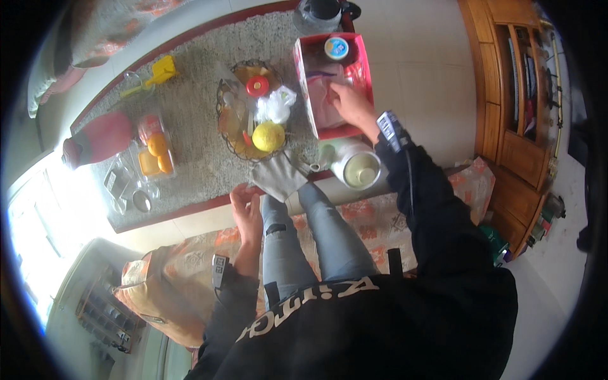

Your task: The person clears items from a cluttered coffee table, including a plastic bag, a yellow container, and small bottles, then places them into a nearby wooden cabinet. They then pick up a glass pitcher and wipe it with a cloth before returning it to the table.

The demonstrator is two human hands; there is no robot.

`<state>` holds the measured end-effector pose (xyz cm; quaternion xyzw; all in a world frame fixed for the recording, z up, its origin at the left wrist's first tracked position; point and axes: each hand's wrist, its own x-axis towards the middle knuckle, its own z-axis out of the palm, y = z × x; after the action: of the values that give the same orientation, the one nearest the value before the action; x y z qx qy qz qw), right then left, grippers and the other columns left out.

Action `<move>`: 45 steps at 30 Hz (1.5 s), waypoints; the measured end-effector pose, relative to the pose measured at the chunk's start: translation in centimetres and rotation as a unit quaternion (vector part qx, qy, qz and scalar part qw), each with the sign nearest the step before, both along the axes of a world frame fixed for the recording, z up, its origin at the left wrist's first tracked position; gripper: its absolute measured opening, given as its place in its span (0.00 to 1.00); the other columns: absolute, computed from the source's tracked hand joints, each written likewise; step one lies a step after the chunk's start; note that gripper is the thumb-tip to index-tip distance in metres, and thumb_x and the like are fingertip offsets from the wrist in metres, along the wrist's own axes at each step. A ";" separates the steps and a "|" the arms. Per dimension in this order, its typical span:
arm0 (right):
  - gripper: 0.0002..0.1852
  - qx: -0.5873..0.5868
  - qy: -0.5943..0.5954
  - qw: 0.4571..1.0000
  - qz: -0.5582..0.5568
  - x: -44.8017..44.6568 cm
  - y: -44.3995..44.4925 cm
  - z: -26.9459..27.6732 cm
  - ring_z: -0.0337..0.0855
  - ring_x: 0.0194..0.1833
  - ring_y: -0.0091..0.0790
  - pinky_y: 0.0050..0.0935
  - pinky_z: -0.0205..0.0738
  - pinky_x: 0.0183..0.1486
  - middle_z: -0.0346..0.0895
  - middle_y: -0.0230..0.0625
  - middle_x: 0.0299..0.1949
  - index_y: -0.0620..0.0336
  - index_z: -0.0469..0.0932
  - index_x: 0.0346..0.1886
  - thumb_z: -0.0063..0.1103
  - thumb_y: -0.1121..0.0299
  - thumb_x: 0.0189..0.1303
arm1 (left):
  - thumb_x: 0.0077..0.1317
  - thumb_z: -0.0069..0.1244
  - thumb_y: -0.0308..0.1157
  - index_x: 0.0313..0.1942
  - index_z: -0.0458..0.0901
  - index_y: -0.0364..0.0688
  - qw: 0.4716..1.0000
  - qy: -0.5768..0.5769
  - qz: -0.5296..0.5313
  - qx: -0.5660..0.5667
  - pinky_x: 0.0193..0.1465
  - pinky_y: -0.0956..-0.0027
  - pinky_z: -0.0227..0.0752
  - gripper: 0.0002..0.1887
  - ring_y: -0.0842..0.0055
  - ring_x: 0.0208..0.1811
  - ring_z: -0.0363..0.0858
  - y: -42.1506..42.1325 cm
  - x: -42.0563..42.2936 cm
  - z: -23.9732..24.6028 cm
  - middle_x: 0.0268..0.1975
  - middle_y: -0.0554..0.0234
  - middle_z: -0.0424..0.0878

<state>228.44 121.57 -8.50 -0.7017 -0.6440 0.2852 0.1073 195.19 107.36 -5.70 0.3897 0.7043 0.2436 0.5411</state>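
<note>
My right hand point(352, 107) reaches into a pink-and-red open box point(312, 132), its fingers over thin pale plastic packaging point(325, 99); whether they grip it is hidden. A round tub with a blue lid point(337, 48) stands at the far end of the box. At the table's near edge my left hand point(246, 206) has its fingers loosely curled, close to a grey cloth point(280, 176) that hangs over the edge. A wire-rimmed basket point(220, 114) on the table holds a yellow fruit point(269, 137), a red round lid point(257, 86) and a white plastic bag point(277, 105).
Right of the cloth stands a white-and-green mug-like container point(362, 170). A glass jug point(319, 14) is beyond the box. On the left lie a pink bottle point(102, 138), a clear tray with orange items point(156, 154), clear plastic pieces point(118, 180) and a yellow plastic tool point(164, 70).
</note>
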 end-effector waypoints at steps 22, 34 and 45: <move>0.28 0.085 -0.060 0.981 0.162 -20.7 -20.3 -12.7 0.40 0.77 0.38 0.47 0.28 0.77 0.49 0.34 0.76 0.45 0.67 0.68 0.50 0.50 0.65 | 0.65 0.56 0.28 0.58 0.71 0.35 0.940 -0.192 -0.274 -0.060 0.53 0.71 0.72 0.22 0.77 0.52 0.77 3.4 6.0 0.6 0.51 0.58 0.78; 0.30 0.030 0.026 0.993 -0.110 -21.3 -19.1 -15.5 0.44 0.76 0.38 0.53 0.32 0.76 0.51 0.33 0.75 0.42 0.65 0.68 0.52 0.50 0.62 | 0.72 0.44 0.35 0.52 0.76 0.31 0.968 -0.111 -0.223 -0.005 0.54 0.71 0.71 0.17 0.72 0.51 0.77 2.7 14.5 -5.2 0.51 0.54 0.78; 0.32 0.090 0.052 0.991 -0.081 -18.8 -21.2 -15.2 0.47 0.75 0.37 0.58 0.36 0.74 0.53 0.32 0.74 0.40 0.64 0.69 0.55 0.49 0.60 | 0.66 0.47 0.34 0.50 0.79 0.24 0.949 -0.047 -0.278 0.142 0.47 0.65 0.79 0.20 0.66 0.43 0.84 3.1 13.8 -5.4 0.45 0.45 0.83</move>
<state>209.67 100.41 -23.70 -0.7236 -0.6014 0.2520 0.2262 208.95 110.45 -11.14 0.6309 0.5001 0.1995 0.5587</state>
